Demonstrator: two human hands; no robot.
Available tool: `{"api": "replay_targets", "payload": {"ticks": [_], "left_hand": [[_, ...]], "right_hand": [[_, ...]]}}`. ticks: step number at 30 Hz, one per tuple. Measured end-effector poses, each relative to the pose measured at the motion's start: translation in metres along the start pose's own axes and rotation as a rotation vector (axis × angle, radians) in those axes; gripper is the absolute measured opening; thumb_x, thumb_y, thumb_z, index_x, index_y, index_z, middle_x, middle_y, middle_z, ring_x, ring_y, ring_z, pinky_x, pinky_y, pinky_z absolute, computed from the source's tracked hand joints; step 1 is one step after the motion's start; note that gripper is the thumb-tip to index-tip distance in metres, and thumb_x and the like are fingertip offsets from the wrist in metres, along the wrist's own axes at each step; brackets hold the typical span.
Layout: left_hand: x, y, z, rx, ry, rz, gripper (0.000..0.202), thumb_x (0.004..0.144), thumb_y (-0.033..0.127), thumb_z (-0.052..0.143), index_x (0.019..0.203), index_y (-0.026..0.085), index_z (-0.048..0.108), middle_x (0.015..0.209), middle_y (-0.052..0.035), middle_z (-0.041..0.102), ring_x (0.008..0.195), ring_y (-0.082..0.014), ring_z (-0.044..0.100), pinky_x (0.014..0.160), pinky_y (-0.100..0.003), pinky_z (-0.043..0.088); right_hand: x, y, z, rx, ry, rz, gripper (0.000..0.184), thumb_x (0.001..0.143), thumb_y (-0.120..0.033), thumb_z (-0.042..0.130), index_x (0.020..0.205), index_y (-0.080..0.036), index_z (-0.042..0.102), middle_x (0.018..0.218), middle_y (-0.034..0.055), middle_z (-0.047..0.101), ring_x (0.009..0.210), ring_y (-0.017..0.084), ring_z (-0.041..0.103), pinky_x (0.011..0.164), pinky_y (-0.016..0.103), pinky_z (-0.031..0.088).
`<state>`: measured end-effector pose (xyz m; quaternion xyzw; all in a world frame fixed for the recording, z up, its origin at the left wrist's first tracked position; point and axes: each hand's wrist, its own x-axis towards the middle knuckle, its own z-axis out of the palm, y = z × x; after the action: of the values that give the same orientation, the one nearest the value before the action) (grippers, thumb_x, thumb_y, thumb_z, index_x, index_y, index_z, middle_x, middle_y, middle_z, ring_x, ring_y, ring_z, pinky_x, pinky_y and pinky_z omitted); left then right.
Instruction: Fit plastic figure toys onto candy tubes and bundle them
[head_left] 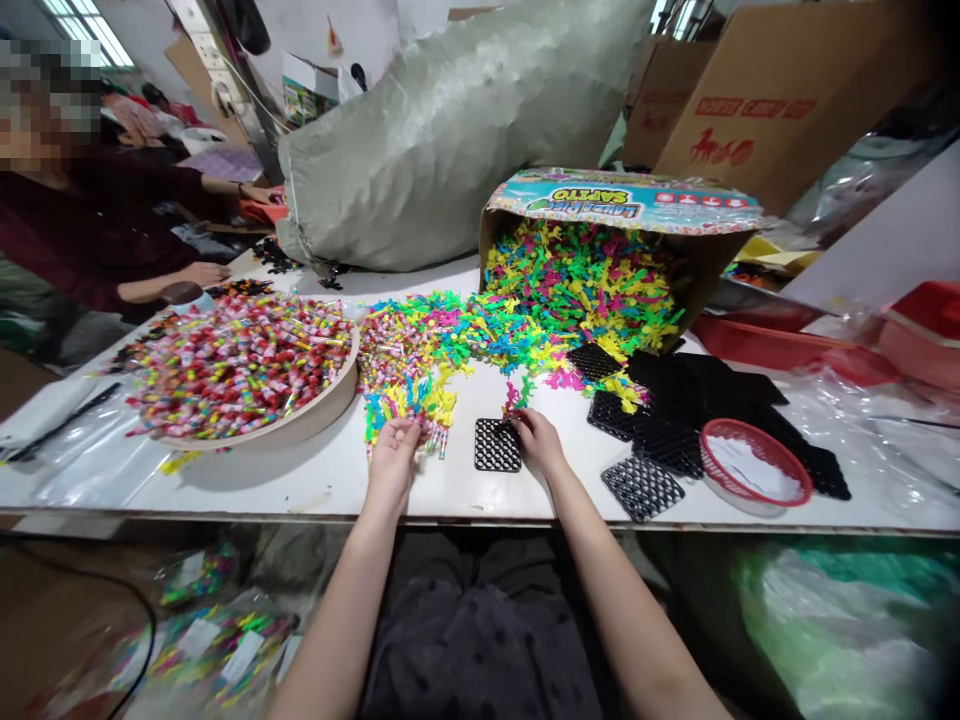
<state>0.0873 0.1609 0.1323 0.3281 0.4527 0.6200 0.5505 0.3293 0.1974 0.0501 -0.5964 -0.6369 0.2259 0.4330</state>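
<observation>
My left hand (396, 452) is closed in a pinch at the near edge of a group of colourful small plastic figures (397, 398). Several thin clear tubes (436, 442) with coloured contents lie right beside its fingertips. Whatever it holds is hidden. My right hand (540, 440) reaches to the upper right corner of a black plastic grid (496, 446) lying flat on the table, its fingers bent together. Just beyond those fingers are a few pink and green figures (516, 394); I cannot make out what is pinched there.
A wide basin (319, 412) heaped with small coloured tubes stands left. An open carton (600, 200) spills figures onto the white table (450, 495). Right are black grids (643, 487) and a red basket (756, 465) with white papers. A large sack (450, 140) lies behind; a co-worker (82, 230) sits left.
</observation>
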Motion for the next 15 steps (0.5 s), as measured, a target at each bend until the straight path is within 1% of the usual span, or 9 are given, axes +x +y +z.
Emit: {"api": "replay_targets", "payload": {"ticks": [4, 6, 7, 9, 11, 13, 15], "left_hand": [[-0.004, -0.005, 0.010, -0.077, -0.069, -0.162, 0.032, 0.066, 0.034, 0.069, 0.089, 0.019, 0.053, 0.070, 0.0039, 0.051, 0.060, -0.0063, 0.049, 0.061, -0.020, 0.041], [-0.007, -0.009, 0.018, -0.139, -0.115, -0.251, 0.030, 0.070, 0.035, 0.065, 0.091, 0.019, 0.052, 0.066, 0.0048, 0.045, 0.055, -0.0054, 0.044, 0.056, -0.019, 0.039], [-0.008, -0.012, 0.022, -0.140, -0.146, -0.270, 0.029, 0.071, 0.036, 0.063, 0.091, 0.019, 0.051, 0.065, 0.0053, 0.043, 0.053, -0.0052, 0.042, 0.054, -0.019, 0.039], [-0.010, -0.018, 0.031, -0.080, -0.211, -0.253, 0.026, 0.073, 0.039, 0.060, 0.085, 0.020, 0.048, 0.062, 0.0062, 0.039, 0.051, -0.0056, 0.039, 0.053, -0.019, 0.038], [-0.009, -0.027, 0.038, -0.002, -0.232, -0.195, 0.024, 0.075, 0.041, 0.057, 0.078, 0.020, 0.044, 0.060, 0.0062, 0.038, 0.052, -0.0064, 0.040, 0.055, -0.020, 0.039], [-0.004, -0.037, 0.045, 0.048, -0.224, -0.151, 0.022, 0.077, 0.040, 0.054, 0.077, 0.020, 0.044, 0.064, 0.0041, 0.044, 0.058, -0.0074, 0.045, 0.060, -0.021, 0.041], [0.004, -0.047, 0.051, 0.088, -0.196, -0.111, 0.018, 0.079, 0.038, 0.052, 0.082, 0.020, 0.047, 0.075, 0.0009, 0.052, 0.068, -0.0083, 0.050, 0.066, -0.022, 0.042]], "right_hand": [[0.001, 0.002, 0.000, 0.005, 0.000, 0.003, 0.018, 0.079, -0.029, 0.046, 0.087, -0.021, 0.061, 0.084, 0.0057, 0.064, 0.081, 0.021, 0.057, 0.073, 0.033, 0.043], [0.001, 0.002, 0.000, 0.005, -0.002, 0.002, 0.018, 0.079, -0.028, 0.046, 0.086, -0.021, 0.061, 0.084, 0.0055, 0.064, 0.081, 0.021, 0.057, 0.073, 0.032, 0.043], [0.001, 0.002, 0.000, 0.005, -0.003, 0.001, 0.017, 0.079, -0.028, 0.046, 0.086, -0.021, 0.061, 0.084, 0.0054, 0.064, 0.081, 0.021, 0.057, 0.073, 0.032, 0.043], [0.001, 0.002, 0.000, 0.002, 0.000, 0.002, 0.017, 0.080, -0.029, 0.047, 0.085, -0.021, 0.061, 0.084, 0.0053, 0.064, 0.081, 0.021, 0.057, 0.074, 0.032, 0.043], [0.001, 0.002, 0.000, -0.001, 0.006, 0.004, 0.017, 0.080, -0.029, 0.047, 0.086, -0.020, 0.061, 0.085, 0.0054, 0.064, 0.083, 0.021, 0.057, 0.075, 0.033, 0.044], [0.001, 0.002, 0.000, 0.000, 0.011, 0.007, 0.017, 0.079, -0.028, 0.048, 0.087, -0.020, 0.061, 0.086, 0.0056, 0.064, 0.084, 0.021, 0.057, 0.076, 0.033, 0.044], [0.001, 0.002, 0.000, 0.004, 0.012, 0.009, 0.017, 0.079, -0.027, 0.048, 0.088, -0.020, 0.061, 0.087, 0.0054, 0.064, 0.084, 0.020, 0.057, 0.077, 0.033, 0.044]]}}
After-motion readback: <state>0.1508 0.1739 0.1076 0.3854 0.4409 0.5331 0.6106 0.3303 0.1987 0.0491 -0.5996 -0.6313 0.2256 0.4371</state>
